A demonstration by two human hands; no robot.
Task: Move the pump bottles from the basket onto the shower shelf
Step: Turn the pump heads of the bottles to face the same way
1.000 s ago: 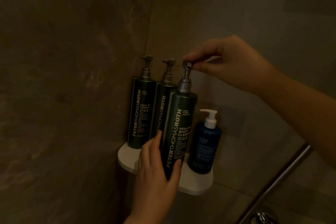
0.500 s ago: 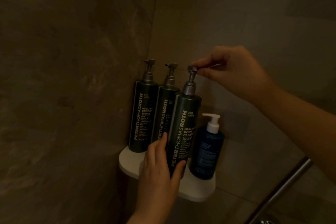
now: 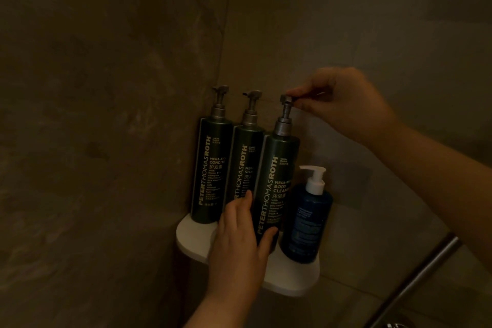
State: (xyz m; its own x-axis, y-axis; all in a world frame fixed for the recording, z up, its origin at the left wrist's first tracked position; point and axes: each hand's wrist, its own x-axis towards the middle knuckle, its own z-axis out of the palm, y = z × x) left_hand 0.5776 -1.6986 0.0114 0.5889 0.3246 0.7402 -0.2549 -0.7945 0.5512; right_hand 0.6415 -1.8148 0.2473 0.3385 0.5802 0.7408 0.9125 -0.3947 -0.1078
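Green bottle (image 3: 277, 181), centre frame: my left hand (image 3: 239, 242) grips its base, right hand (image 3: 343, 104) pinches its pump (image 3: 286, 100); twisting could topple the blue bottle (image 3: 306, 221).

You are facing a shower corner where two walls meet. The left wall (image 3: 93, 114) is dark, mottled brown stone with cloudy paler patches. The right wall (image 3: 372, 21) is a smoother grey-brown, dimly lit. The corner seam (image 3: 226, 34) between them runs down from the top of your view, leaning slightly leftward as it descends. At your lower right a round metal bar (image 3: 415, 279) slants up from the bottom edge toward the right, in front of the right wall. By its lower end a shiny chrome fitting (image 3: 396, 325) shows at the bottom edge, too cut off to identify.
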